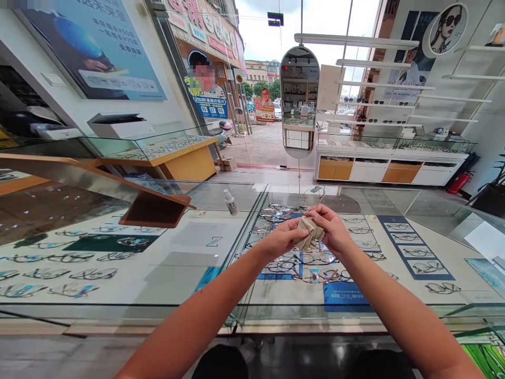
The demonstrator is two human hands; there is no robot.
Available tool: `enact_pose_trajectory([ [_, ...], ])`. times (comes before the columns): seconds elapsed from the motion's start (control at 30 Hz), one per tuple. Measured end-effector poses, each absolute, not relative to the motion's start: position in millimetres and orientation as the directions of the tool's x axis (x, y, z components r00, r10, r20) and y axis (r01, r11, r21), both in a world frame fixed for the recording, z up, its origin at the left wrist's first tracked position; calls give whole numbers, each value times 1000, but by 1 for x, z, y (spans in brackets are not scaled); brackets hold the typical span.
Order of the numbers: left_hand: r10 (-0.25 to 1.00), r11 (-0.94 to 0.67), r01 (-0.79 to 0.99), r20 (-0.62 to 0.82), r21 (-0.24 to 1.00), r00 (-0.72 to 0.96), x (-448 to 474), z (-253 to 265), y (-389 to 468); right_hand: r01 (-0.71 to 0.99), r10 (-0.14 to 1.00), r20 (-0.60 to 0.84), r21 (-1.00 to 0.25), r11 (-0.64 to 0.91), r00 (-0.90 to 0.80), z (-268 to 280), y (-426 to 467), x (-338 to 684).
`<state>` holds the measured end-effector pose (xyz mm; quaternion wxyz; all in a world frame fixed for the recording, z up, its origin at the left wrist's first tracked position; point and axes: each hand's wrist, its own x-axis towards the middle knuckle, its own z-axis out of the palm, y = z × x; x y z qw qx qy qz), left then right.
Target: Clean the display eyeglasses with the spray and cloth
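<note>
Above the glass counter, my left hand (284,236) is closed on a crumpled beige cloth (310,235), its thumb pressed against the fabric. My right hand (328,225) pinches the same cloth from the other side, fingertips close to those of the left. Whether the folds wrap something cannot be made out. Just beyond my hands is a thin-rimmed pair of glasses (314,192) with a small coloured tag. Under the glass below my hands, several eyeglass frames (315,258) lie in rows, partly covered by my hands and forearms. A small white spray bottle (231,202) stands upright left of my hands.
A brown tilted stand or panel (155,208) juts over the left counter. More glasses (420,251) lie in the display at right. Beyond the counter hang an oval mirror (300,102) and white shelves (386,84). A red fire extinguisher (457,182) stands far right.
</note>
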<state>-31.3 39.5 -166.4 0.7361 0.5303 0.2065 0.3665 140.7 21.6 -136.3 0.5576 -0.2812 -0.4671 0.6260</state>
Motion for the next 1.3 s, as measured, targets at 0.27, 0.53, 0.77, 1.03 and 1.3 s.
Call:
enact_pose_trajectory([
  [0.27, 767, 120, -225, 53, 967, 640, -31, -168, 39, -397, 967, 141, -917, 46, -214, -139, 22, 141],
  [0.53, 877, 56, -215, 55, 975, 477, -26, -161, 31, -394, 962, 197, -913, 111, -187, -134, 19, 137],
  [0.77, 864, 15, -171, 73, 985, 498, -23, -137, 33, -370, 952, 231, -918, 144, -202, -113, 21, 137],
  [1.03, 689, -372, -168, 393, 913, 609, -20, -30, 53, -350, 808, 526, -833, 428, -265, -24, 40, 152],
  [1.3, 701, -435, -215, 478, 875, 529, 5, -14, 35, -395, 771, 634, -727, 562, -71, -15, 29, 153],
])
